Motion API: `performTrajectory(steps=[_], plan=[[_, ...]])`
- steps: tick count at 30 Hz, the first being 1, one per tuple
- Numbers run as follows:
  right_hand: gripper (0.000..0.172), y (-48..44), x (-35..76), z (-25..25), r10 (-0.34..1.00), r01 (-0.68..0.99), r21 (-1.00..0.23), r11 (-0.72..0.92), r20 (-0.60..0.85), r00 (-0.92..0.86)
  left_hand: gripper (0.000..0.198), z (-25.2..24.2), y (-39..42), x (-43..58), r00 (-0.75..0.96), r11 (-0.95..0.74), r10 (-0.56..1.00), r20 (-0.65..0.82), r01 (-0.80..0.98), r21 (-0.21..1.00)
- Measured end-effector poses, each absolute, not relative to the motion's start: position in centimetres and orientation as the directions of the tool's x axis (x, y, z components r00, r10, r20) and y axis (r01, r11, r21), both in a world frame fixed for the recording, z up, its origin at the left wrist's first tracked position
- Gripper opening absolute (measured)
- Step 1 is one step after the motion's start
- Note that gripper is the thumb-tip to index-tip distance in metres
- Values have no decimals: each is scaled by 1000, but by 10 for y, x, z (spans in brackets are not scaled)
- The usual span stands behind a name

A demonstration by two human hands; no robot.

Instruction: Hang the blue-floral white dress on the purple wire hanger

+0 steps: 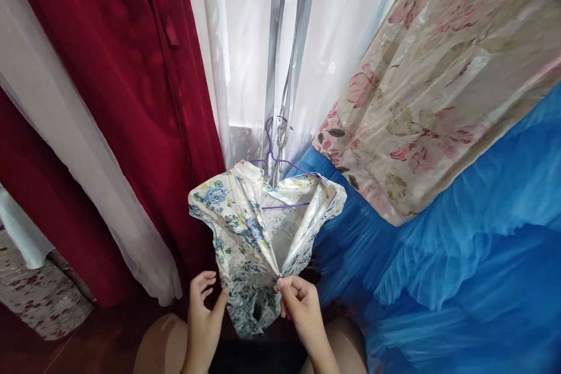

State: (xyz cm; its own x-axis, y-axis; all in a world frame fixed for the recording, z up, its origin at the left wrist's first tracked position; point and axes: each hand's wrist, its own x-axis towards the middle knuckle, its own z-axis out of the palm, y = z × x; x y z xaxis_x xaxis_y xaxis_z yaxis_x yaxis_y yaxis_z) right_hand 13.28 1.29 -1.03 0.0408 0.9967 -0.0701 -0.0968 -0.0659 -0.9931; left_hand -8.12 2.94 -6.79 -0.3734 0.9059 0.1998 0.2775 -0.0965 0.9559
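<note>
Two hands at the floral dress (245, 228): your right hand (302, 307) pinches its open seam; your left hand (204, 315) touches the edge, grip unclear. Purple hanger (269, 137) half hidden inside.

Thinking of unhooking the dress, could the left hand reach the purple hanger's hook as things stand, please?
Probably yes: the left hand touches only the floral dress low down, and nothing crosses the space up to the purple hanger.
</note>
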Motion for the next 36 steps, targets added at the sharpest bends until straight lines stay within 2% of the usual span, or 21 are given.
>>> performTrajectory(steps=[2,5,8,11,15,19,22,26,28,29,31,33,36], plan=[[44,14,124,-5,998,-79,-995,-62,-63,7,40,-54,29,-62,-205,-199,938,281,347,916],[42,18,113,5,996,-98,-993,-71,-64,-69,24,-33,32,-28,76,-284,959,275,312,907],[41,24,110,12,992,-122,-989,-88,-77,-98,10,-24,39,-10,98,-273,962,255,276,922],[39,37,116,24,994,-107,-991,-78,-69,-84,7,-23,42,-9,147,-317,947,286,282,906],[33,78,125,72,998,-110,-994,26,19,66,8,-21,41,-11,294,-390,907,301,322,863],[32,130,125,147,977,-107,-976,188,175,124,10,-22,43,-3,314,-421,893,322,332,844],[29,149,121,184,960,-158,-953,258,235,151,11,-26,45,0,317,-424,890,328,305,853],[25,143,119,175,965,-159,-957,242,220,144,10,-6,58,-13,313,-421,887,339,252,871],[23,132,120,159,963,-145,-959,243,221,154,8,25,72,-24,221,-464,882,416,259,847],[23,126,121,153,960,-139,-957,253,230,160,7,45,80,-28,138,-500,866,481,274,822],[24,116,122,148,950,-121,-950,287,266,166,20,89,101,-32,87,-638,758,647,307,706],[24,108,124,152,940,-91,-940,328,315,133,29,127,120,-31,149,-734,664,733,316,601],[24,108,126,163,934,-61,-932,357,355,45,20,159,139,-24,281,-788,603,747,354,504]])
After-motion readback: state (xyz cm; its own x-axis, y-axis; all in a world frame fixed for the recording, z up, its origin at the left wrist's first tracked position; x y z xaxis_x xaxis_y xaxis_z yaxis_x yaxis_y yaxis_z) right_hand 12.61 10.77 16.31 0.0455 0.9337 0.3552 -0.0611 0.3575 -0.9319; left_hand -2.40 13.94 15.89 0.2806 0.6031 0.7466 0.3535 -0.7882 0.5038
